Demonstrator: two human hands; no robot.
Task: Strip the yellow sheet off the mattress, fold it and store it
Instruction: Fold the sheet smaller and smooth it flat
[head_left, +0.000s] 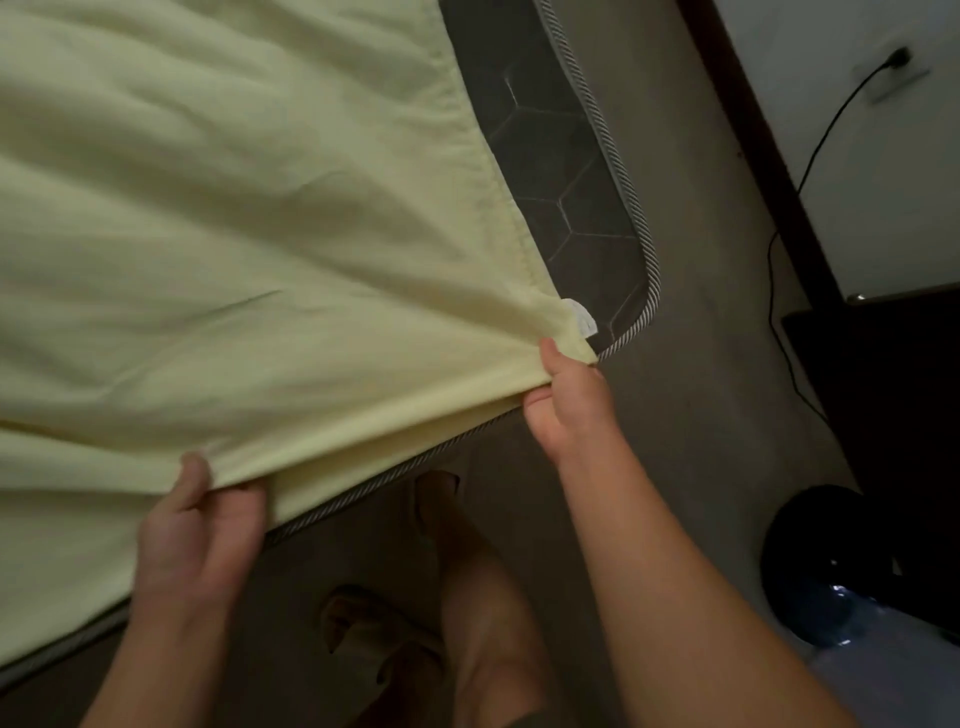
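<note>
Head view: left hand (202, 525), right hand (566, 395) pinch seemingly one yellow sheet (234, 234).

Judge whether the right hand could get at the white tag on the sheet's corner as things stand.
Probably yes: the white tag lies bare just beyond the right hand's thumb, with nothing between, though that hand pinches the yellow sheet.

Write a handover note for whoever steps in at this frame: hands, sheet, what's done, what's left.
Left hand: grips the yellow sheet at its hem along the near edge of the mattress.
Right hand: pinches the sheet's corner beside the white tag.
Done: this corner is lifted off; dark mattress top shows bare on the right.
Left: pull the rest free, fold it, store it; no storage spot in view.
</note>
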